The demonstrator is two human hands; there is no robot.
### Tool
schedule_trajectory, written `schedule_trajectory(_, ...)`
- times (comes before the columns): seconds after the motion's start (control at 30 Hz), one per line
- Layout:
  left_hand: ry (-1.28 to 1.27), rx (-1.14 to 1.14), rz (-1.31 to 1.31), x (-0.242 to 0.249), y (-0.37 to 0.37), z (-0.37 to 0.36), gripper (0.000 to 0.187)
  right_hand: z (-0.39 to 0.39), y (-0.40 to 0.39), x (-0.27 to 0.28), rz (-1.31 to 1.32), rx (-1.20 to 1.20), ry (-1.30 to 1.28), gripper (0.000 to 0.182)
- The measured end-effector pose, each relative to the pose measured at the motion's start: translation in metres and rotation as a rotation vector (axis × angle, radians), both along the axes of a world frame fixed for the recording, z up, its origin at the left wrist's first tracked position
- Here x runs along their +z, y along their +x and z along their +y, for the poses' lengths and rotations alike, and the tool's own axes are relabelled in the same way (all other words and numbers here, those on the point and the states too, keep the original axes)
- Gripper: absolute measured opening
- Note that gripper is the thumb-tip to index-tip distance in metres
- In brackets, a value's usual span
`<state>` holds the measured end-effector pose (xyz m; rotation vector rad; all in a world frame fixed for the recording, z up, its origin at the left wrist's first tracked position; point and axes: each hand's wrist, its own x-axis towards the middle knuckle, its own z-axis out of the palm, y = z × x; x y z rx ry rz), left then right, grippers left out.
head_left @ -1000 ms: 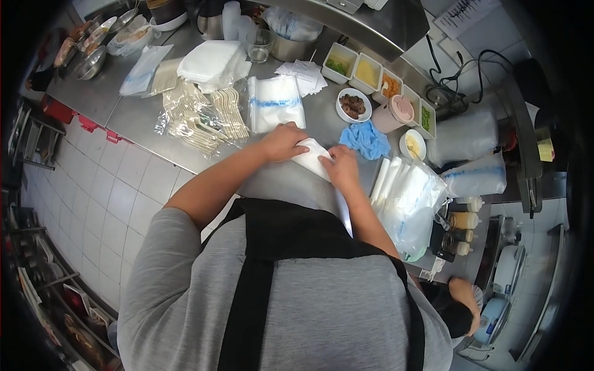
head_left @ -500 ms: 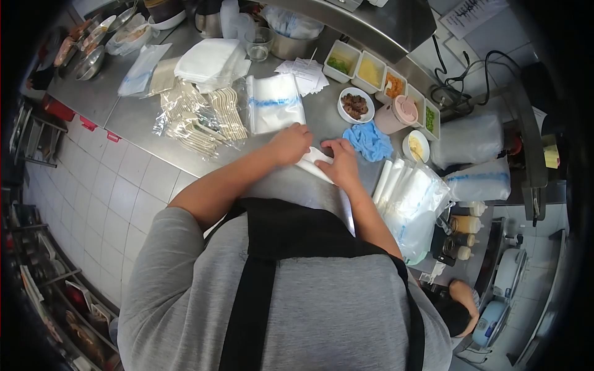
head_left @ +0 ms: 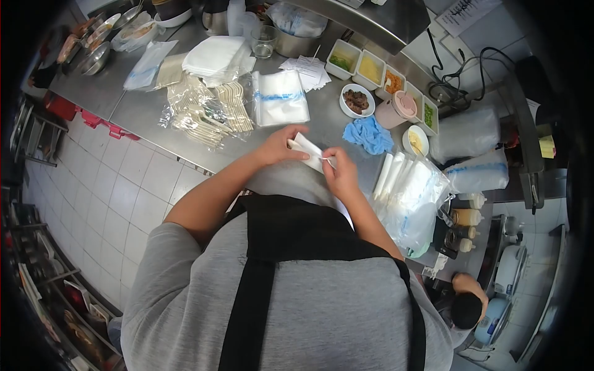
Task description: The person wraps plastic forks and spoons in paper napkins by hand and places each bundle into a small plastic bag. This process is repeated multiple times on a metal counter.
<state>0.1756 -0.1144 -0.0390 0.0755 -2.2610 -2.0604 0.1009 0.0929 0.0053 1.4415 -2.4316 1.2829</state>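
A folded white paper napkin (head_left: pixel 307 150) is held between both hands, just above the near edge of the steel counter. My left hand (head_left: pixel 281 146) is closed on its left end, thumb on top and fingers behind. My right hand (head_left: pixel 340 172) pinches the right end. Beyond them lies a stack of clear plastic bags with a blue stripe (head_left: pixel 281 99). To its left are wooden cutlery in clear wrap (head_left: pixel 201 117) and a stack of white napkins (head_left: pixel 216 57). White rolls (head_left: pixel 387 176) and a clear plastic bag (head_left: pixel 413 213) lie right of my right hand.
A crumpled blue cloth (head_left: pixel 368 135), a bowl of browned meat (head_left: pixel 357 101), a lidded pink container (head_left: pixel 397 109) and tubs of chopped food (head_left: pixel 370 68) stand at the back right. Sauce bottles (head_left: pixel 467 217) are farther right. Another person's arm (head_left: pixel 471 285) shows at lower right.
Both hands have lifted the napkin off the counter and drawn it slightly nearer. My left hand now grips its left end, and my right fingers have closed on the other end.
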Motion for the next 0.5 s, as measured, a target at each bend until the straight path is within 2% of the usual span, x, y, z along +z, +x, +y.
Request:
schedule_trajectory(0.1,0.323,-0.122,-0.143,0.0,-0.004,-0.003,0.052,0.005,0.012,0.026,-0.075,-0.098,0.061,0.027)
schedule_trajectory(0.2,0.357,-0.177,-0.061,0.008,-0.001,0.01,0.042,0.008,0.016,0.041,-0.315,-0.107,0.147,0.033)
schedule_trajectory(0.3,0.164,-0.021,-0.029,0.015,0.002,0.038,0.03,0.008,0.022,0.034,-0.304,-0.124,0.065,0.036)
schedule_trajectory(0.4,0.372,0.066,0.091,0.009,-0.006,0.051,0.026,0.017,0.019,0.028,-0.289,-0.163,-0.014,0.034)
schedule_trajectory(0.5,0.604,0.166,-0.157,0.02,-0.007,0.048,0.02,0.03,0.021,0.039,-0.174,-0.184,0.003,0.031)
